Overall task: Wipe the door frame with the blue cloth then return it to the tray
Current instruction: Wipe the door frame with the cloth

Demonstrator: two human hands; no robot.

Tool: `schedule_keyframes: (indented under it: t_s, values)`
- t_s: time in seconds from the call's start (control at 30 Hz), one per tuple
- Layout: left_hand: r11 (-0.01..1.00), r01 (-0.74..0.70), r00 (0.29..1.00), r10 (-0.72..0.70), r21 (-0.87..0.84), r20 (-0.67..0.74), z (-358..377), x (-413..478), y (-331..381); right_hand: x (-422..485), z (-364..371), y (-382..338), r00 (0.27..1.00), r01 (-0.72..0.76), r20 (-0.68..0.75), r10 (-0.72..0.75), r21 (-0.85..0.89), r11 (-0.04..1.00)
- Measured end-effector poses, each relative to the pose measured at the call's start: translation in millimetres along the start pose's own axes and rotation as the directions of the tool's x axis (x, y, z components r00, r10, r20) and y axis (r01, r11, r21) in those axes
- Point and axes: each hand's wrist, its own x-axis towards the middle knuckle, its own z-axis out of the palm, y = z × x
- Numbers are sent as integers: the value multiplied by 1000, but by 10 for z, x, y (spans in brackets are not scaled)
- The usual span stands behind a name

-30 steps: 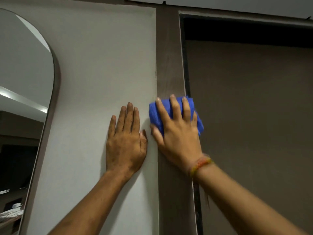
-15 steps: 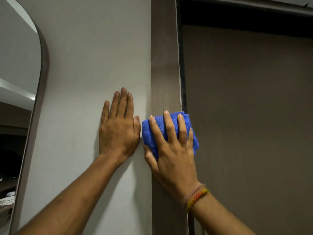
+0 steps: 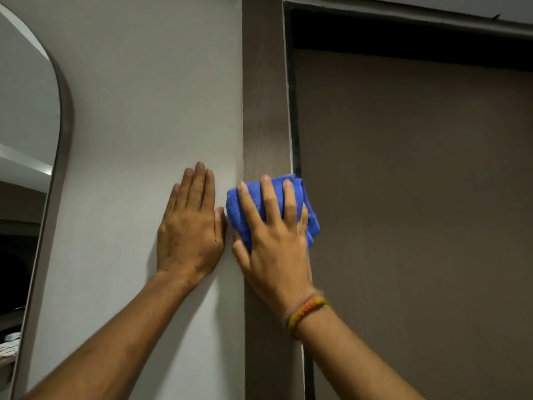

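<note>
A folded blue cloth (image 3: 237,215) is pressed flat against the brown vertical door frame (image 3: 264,111). My right hand (image 3: 274,238) lies over the cloth with fingers spread, holding it against the frame; a coloured thread band circles that wrist. Just left of it, my left hand (image 3: 190,226) rests flat on the white wall (image 3: 150,96), fingers together, holding nothing. The tray is not in view.
The brown door panel (image 3: 418,197) fills the right side, with a dark gap under the top of the frame. An arched mirror (image 3: 26,140) with a brown rim hangs at the far left.
My right hand slid the cloth down the frame, then edged back up a little. The left hand stayed flat on the wall. The view tilted down and then slightly up.
</note>
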Motion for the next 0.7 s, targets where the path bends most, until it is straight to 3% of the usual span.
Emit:
schedule_keyframes:
  t_s: [0.17,0.3,0.43,0.53,0.63,0.7]
  values:
    - [997,25,997,-20,-70,75,-153,-100,35,-630,16,-93,996,-22,80,32,-119,993]
    - [942,165,984,-137,-293,114,-425,-273,245,-863,-33,-34,993,-47,112,41,55,997]
    - [789,195,981,-160,-583,112,-678,-650,680,-957,-241,144,953,-293,83,292,505,812]
    - [619,358,923,-120,-699,366,-792,-874,1128,-1137,-521,329,923,-315,-19,384,537,782]
    - [384,564,786,22,-731,617,-806,-1048,1605,-1511,-782,527,949,-272,-8,315,487,830]
    - [337,625,729,72,-704,681,-799,-1175,1859,-1769,-936,655,952,-285,31,303,445,849]
